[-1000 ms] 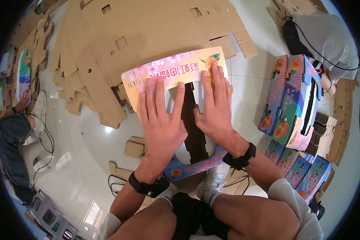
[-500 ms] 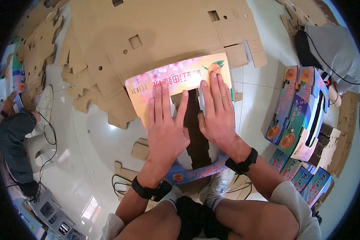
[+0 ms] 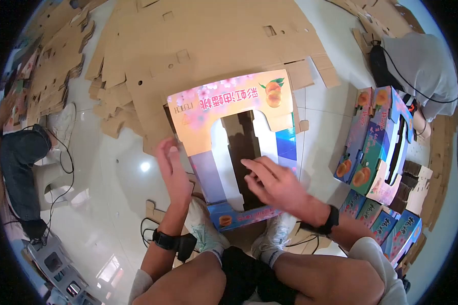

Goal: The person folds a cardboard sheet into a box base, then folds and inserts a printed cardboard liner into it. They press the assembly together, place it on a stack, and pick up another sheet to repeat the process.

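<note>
A printed cardboard fruit box (image 3: 201,140) with pink blossoms, a peach picture and a long cut-out in its top stands in front of me, between and beyond my shoes. My left hand (image 3: 174,170) is beside its left wall, fingers stretched up along the side and slightly blurred. Over the cut-out hovers my right hand (image 3: 279,184), its fingers loosely bent and apart with nothing in them. Through the cut-out the brown inside of the box shows.
Flat cardboard sheets (image 3: 213,40) lie beyond the box. Finished-looking printed boxes (image 3: 369,147) stand at right, with more boxes (image 3: 387,223) nearer. One person (image 3: 420,66) sits at right, another (image 3: 23,162) at left. A grey plastic stool (image 3: 58,269) lies lower left.
Both hands have lifted off the box top. My left hand has dropped to its left side, and my right hand has drawn back toward me over the cut-out.
</note>
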A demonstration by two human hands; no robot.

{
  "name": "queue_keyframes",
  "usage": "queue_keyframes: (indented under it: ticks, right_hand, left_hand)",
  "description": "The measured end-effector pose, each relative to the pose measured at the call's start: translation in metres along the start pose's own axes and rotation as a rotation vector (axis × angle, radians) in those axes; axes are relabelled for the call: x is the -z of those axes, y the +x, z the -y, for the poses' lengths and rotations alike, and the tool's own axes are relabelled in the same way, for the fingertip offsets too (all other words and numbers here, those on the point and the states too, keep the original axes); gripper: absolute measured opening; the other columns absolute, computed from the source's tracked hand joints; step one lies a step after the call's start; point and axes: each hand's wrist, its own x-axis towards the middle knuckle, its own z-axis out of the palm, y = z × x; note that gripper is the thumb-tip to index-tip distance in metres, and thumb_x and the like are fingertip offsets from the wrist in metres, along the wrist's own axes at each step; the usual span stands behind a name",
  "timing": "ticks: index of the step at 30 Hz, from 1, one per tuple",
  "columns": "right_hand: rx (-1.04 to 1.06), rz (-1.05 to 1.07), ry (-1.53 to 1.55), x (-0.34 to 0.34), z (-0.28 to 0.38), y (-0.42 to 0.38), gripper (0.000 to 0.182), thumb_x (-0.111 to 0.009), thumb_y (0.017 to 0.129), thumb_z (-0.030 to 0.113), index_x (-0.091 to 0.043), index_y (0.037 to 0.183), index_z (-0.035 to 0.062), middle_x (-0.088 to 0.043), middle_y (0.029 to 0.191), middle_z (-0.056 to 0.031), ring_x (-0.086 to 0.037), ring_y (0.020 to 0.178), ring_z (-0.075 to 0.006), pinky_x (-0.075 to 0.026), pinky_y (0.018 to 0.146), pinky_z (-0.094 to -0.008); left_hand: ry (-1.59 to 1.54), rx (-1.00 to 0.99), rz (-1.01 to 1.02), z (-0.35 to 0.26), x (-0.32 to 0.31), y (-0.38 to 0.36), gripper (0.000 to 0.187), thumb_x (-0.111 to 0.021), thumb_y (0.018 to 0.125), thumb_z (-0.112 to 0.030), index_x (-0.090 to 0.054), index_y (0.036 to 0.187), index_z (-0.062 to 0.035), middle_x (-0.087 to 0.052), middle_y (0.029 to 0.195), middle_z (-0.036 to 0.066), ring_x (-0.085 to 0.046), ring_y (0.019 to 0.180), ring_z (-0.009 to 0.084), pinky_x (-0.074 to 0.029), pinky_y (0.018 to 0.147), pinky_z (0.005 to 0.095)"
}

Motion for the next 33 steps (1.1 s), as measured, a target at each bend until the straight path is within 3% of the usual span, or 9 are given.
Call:
queue_keyframes:
  ticks: [2,7,9,13,17,21,25,31,33]
  right_hand:
    - [-0.139,0.007,0.118,-0.022,0.010,0.005,0.060,-0.076,0.094,0.017,-0.050,0.144,-0.0025,-0.060,0.126,-0.0223,-0.065,0.115,-0.0390,-0.054,0.100,-0.0464]
    - [-0.285,0.041,0.522,-0.034,0.015,0.022,0.076,-0.081,0.093,0.022,-0.039,0.151,-0.0029,-0.058,0.133,-0.0179,-0.060,0.122,-0.0264,-0.049,0.108,-0.0411]
    - [-0.131,-0.304,0.700,-0.028,0.009,0.036,0.077,-0.089,0.086,0.026,-0.044,0.140,-0.0050,-0.060,0.125,-0.0144,-0.059,0.119,-0.0201,-0.051,0.102,-0.0373]
    - [-0.388,-0.320,0.275,0.058,0.043,0.033,0.087,-0.096,0.077,0.034,-0.044,0.132,-0.0087,-0.061,0.115,-0.0142,-0.059,0.109,-0.0182,-0.054,0.090,-0.0348]
    - [-0.147,-0.623,0.230,0.121,0.055,0.012,0.098,-0.096,0.073,0.029,-0.042,0.147,-0.0048,-0.061,0.122,-0.0111,-0.060,0.109,-0.0180,-0.052,0.095,-0.0370]
    - [-0.062,-0.903,0.048,0.212,0.056,-0.028,0.092,-0.088,0.082,0.028,-0.042,0.157,0.0026,-0.070,0.124,-0.0186,-0.072,0.102,-0.0261,-0.059,0.086,-0.0353]
    - [-0.347,-1.073,-0.342,0.316,-0.003,-0.090,0.097,-0.081,0.087,0.045,-0.036,0.161,0.0025,-0.065,0.133,-0.0270,-0.070,0.113,-0.0298,-0.056,0.096,-0.0402]
    - [-0.613,-1.001,-0.588,0.331,-0.135,-0.161,0.113,-0.084,0.083,0.052,-0.028,0.160,-0.0088,-0.052,0.148,-0.0335,-0.058,0.133,-0.0375,-0.048,0.110,-0.0417]
    - [-0.689,-0.936,-0.576,0.321,-0.164,-0.164,0.116,-0.086,0.081,0.051,-0.025,0.160,-0.0093,-0.054,0.145,-0.0340,-0.061,0.128,-0.0378,-0.050,0.108,-0.0410]
  left_hand:
    - [-0.093,0.302,0.293,0.008,0.012,-0.003,0.048,-0.046,0.111,-0.022,-0.040,0.153,0.0001,-0.052,0.143,0.017,-0.049,0.138,0.0258,-0.038,0.116,0.0402]
    - [0.014,0.166,0.487,-0.014,0.008,-0.026,0.065,-0.051,0.111,-0.025,-0.022,0.164,-0.0015,-0.046,0.152,0.019,-0.052,0.136,0.0252,-0.041,0.115,0.0388]
    - [-0.095,0.159,0.640,-0.034,0.009,-0.025,0.068,-0.055,0.109,-0.020,-0.021,0.165,-0.0018,-0.044,0.156,0.020,-0.053,0.137,0.0258,-0.042,0.116,0.0397]
    - [-0.231,0.069,0.820,-0.072,-0.013,-0.023,0.073,-0.055,0.106,-0.007,-0.019,0.169,-0.0136,-0.049,0.144,0.015,-0.058,0.124,0.0230,-0.049,0.107,0.0391]
    - [0.260,-0.499,0.519,-0.053,-0.014,0.018,0.043,-0.066,0.099,-0.005,-0.058,0.142,-0.0058,-0.057,0.143,0.015,-0.060,0.128,0.0326,-0.045,0.112,0.0393]
    - [0.557,-0.460,0.146,-0.032,0.007,0.051,0.035,-0.071,0.094,-0.005,-0.065,0.128,-0.0067,-0.061,0.131,0.016,-0.058,0.123,0.0353,-0.046,0.107,0.0420]
    - [0.851,-0.555,0.089,-0.005,0.021,0.055,0.033,-0.073,0.094,-0.009,-0.066,0.126,-0.0076,-0.064,0.121,0.015,-0.061,0.114,0.0333,-0.050,0.100,0.0400]
    - [0.282,0.059,0.584,0.022,-0.006,0.023,0.022,-0.072,0.100,-0.018,-0.069,0.118,-0.0056,-0.073,0.094,0.013,-0.071,0.087,0.0217,-0.056,0.081,0.0373]
    - [0.155,0.098,0.684,0.031,-0.021,0.011,0.019,-0.070,0.101,-0.019,-0.068,0.113,-0.0044,-0.075,0.093,0.011,-0.071,0.085,0.0174,-0.054,0.076,0.0343]
